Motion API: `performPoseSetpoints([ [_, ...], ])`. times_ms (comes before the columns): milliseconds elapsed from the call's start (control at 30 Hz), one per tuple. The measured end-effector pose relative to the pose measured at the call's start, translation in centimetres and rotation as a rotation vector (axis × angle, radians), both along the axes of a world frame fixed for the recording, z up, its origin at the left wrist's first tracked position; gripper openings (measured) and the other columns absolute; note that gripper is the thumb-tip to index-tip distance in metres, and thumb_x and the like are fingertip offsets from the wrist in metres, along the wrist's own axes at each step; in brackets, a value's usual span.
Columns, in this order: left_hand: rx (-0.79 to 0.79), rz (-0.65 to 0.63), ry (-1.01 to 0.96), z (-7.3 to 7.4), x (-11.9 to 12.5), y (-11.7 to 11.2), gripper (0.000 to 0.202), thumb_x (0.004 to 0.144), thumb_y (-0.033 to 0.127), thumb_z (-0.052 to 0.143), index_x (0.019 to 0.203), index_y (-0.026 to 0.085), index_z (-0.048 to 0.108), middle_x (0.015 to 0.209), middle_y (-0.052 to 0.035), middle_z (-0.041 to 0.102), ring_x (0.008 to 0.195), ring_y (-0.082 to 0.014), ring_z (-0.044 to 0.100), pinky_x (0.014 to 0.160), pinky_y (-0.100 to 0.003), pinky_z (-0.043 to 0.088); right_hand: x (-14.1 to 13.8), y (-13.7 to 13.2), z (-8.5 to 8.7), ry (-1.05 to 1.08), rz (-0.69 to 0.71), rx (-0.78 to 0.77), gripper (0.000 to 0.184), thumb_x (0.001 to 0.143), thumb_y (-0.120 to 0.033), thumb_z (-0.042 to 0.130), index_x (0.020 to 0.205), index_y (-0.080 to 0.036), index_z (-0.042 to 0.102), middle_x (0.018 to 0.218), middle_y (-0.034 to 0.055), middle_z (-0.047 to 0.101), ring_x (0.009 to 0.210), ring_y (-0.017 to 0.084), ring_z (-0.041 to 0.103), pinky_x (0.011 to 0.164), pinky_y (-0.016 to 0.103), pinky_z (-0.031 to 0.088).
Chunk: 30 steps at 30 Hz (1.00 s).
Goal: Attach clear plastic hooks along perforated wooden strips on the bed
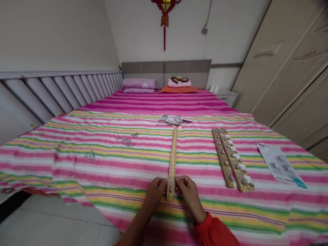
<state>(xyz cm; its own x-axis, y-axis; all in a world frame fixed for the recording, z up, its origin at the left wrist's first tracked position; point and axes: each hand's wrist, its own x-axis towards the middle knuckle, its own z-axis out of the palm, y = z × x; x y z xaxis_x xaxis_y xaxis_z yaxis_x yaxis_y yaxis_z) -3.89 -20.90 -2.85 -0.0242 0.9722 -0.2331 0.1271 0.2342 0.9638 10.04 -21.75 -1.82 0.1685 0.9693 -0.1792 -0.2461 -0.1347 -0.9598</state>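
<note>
A long, narrow wooden strip (172, 157) with rows of small holes lies lengthwise ahead of me on the striped cloth. Near its close end sits a small shiny metal piece (170, 188). My left hand (154, 193) is closed on the strip's left edge, thumb and fingers bent around it. On the opposite edge, my right hand (188, 193) grips at about the same height. Some of the fingertips are hidden beneath or behind the strip. Two similar strips lie to the right: a left one (222, 159) with metal pieces and a right one (235, 159) with metal and white pieces.
A striped cloth (123, 160) covers the bed. Clear plastic packs (170, 119) lie beyond the strip, small clear pieces (126, 140) and a thin loop (89, 155) to the left. A blister pack (280, 165) is far right. A railing (64, 92) borders the left side.
</note>
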Motion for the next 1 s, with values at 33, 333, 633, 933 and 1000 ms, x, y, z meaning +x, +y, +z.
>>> performPoseSetpoints([
  [33,-0.022,-0.01,-0.005,0.1,0.0,0.2,0.037,0.069,0.054,0.055,0.067,0.017,0.056,0.06,-0.0019,0.062,0.057,-0.0164,0.059,0.055,-0.028,0.048,0.0,-0.3,0.0,-0.006,-0.006,-0.007,0.046,0.052,-0.061,0.073,0.058,-0.019,0.055,0.042,-0.0037,0.055,0.039,0.012,0.05,0.039,0.023,0.039],
  [333,-0.15,-0.071,-0.014,1.4,0.7,1.4,0.04,0.065,0.055,0.062,0.058,0.016,0.056,0.049,0.0017,0.055,0.046,-0.0111,0.051,0.047,-0.023,0.041,-0.5,-2.7,-1.7,0.06,0.179,-0.3,0.045,0.051,-0.057,0.074,0.062,-0.017,0.058,0.043,0.0006,0.061,0.037,0.012,0.055,0.037,0.02,0.039],
  [633,-0.139,-0.056,0.011,0.2,1.5,1.7,0.04,0.06,0.055,0.062,0.051,0.017,0.053,0.042,0.0037,0.047,0.044,-0.0104,0.046,0.044,-0.022,0.035,-0.3,-2.6,-2.2,0.163,0.177,-0.187,0.041,0.053,-0.053,0.075,0.058,-0.017,0.057,0.036,-0.0024,0.055,0.033,0.008,0.045,0.037,0.019,0.03],
  [933,-0.066,0.085,0.058,-1.0,2.7,1.1,0.036,0.062,0.053,0.057,0.054,0.018,0.051,0.049,0.0014,0.051,0.048,-0.0122,0.048,0.048,-0.025,0.04,0.8,-2.4,-3.4,0.175,0.197,-0.118,0.041,0.056,-0.053,0.075,0.063,-0.016,0.061,0.039,-0.0038,0.053,0.035,0.008,0.041,0.039,0.021,0.027],
  [1000,-0.067,0.066,0.13,-0.6,3.0,1.4,0.034,0.065,0.051,0.055,0.057,0.018,0.052,0.051,0.0004,0.054,0.049,-0.0134,0.051,0.048,-0.025,0.041,0.8,-2.2,-3.6,0.2,0.19,-0.099,0.04,0.058,-0.053,0.075,0.063,-0.016,0.061,0.041,-0.0033,0.054,0.037,0.008,0.042,0.041,0.021,0.027],
])
